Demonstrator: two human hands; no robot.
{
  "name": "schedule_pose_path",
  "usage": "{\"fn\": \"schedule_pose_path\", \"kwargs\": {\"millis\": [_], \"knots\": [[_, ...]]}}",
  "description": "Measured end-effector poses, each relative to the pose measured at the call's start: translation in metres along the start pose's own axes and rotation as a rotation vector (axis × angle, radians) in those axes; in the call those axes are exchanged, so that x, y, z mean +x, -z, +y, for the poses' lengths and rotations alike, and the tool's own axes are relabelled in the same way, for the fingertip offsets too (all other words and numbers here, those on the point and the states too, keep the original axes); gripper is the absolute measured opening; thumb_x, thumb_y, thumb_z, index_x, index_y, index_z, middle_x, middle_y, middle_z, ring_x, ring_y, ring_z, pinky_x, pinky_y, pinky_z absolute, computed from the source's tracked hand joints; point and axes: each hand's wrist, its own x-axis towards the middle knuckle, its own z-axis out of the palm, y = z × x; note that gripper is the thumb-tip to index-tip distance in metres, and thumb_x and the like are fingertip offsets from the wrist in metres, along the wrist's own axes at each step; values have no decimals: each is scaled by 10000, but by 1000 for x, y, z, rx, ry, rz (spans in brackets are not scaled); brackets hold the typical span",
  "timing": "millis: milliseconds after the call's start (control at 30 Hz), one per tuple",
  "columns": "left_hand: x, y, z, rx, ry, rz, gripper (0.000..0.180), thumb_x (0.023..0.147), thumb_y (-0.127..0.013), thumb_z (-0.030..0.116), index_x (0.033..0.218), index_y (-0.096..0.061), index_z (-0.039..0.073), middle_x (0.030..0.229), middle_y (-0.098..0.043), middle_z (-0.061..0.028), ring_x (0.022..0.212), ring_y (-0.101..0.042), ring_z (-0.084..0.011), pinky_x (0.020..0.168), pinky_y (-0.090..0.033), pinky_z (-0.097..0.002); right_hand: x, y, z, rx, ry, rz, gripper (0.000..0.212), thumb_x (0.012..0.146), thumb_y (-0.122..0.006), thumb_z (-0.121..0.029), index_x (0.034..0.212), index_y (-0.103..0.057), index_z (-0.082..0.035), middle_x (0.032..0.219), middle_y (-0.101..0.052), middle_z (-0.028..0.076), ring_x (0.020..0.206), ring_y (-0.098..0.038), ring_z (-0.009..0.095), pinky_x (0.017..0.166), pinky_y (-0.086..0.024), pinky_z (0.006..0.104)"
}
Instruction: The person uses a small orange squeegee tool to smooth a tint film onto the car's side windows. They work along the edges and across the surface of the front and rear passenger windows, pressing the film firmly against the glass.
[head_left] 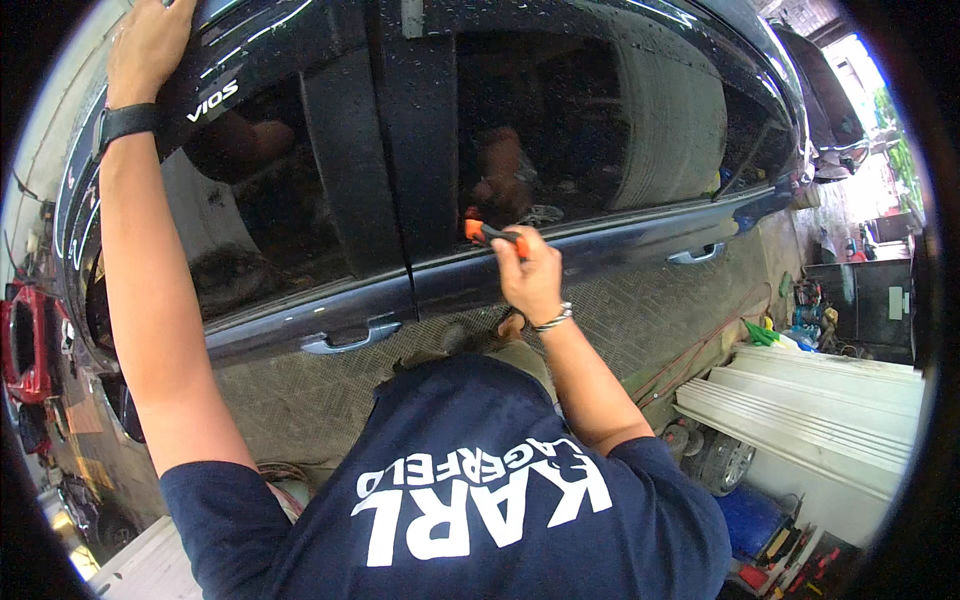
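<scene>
Right hand (pixel 532 275): closed around the orange-and-black tool (pixel 490 236), fingers curled over its body, a close grip that probably let its orange front end be aimed finely.
Tool position: at the lower edge of the right-hand window (pixel 620 110), just above the window trim (pixel 640 222); whether its tip touched the glass could not be told.
Left hand (pixel 150 60): raised at the upper left, apparently set against the dark car (pixel 640 246), perhaps to brace the leaning body; its fingers ran out of view, so how far they were spread could not be told.
Arms: held wide apart, likely giving balance on one side and control on the other.
Tool look: short and slim, with orange at the front and again by the fingers, black between.
Glass look: dark, glossy and speckled, mirroring the right hand and the tool.
Door handles (pixel 695 254): blue, below the windows, free of both hands.
</scene>
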Motion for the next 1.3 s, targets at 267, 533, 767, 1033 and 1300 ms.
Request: {"fn": "schedule_pose_path", "kwargs": {"millis": [267, 533, 767, 1033, 1300], "knots": [[1, 2, 0, 14, 34, -23, 543, 1039, -608, 505, 1251, -699, 13, 1203, -733, -264, 1164, -691, -394, 1007, -518, -438, 4, 3, -1, 17, 82, 80, 162, 985, -741, -184, 1065, -719, -45, 790, -720, 173, 667, -718, 332, 633, -558, 399], [-1, 2, 11, -5, 82, -41, 542, 1048, -604, 492, 1265, -685, 2, 1236, -725, -268, 1182, -688, -385, 1023, -512, -428, 13, 43, 13, -3, -60, 135, 144, 1008, -727, -173, 1069, -705, -45, 706, -689, 128, 580, -666, 214, 583, -528, 353], [1, -3, -1, -138, 35, -32, 511, 1066, -601, 451, 1265, -676, -14, 1174, -758, -248, 1128, -721, -326, 986, -528, -397, 12, 7, -7, 59, 75, 60, 163, 992, -745, -187, 1074, -711, -50, 759, -699, 160, 625, -686, 226, 606, -535, 355], [12, -17, -18, 129, 43, -1, 533, 1056, -599, 484, 1284, -679, 8, 1174, -760, -254, 1118, -723, -372, 969, -535, -411, 10, 7, -8, 63, -8, 113, 168, 991, -744, -171, 1065, -718, -22, 766, -694, 79, 671, -633, 138, 643, -523, 320], [35, -28, -82, 66, 26, -119, 678, 997, -547, 697, 1414, -692, 182, 1404, -695, -171, 1325, -645, -343, 1129, -444, -402, 23, 56, 8, 40, -239, 117, 176, 1004, -738, -183, 1060, -719, -17, 710, -667, 51, 627, -612, 117, 602, -516, 307]]}}
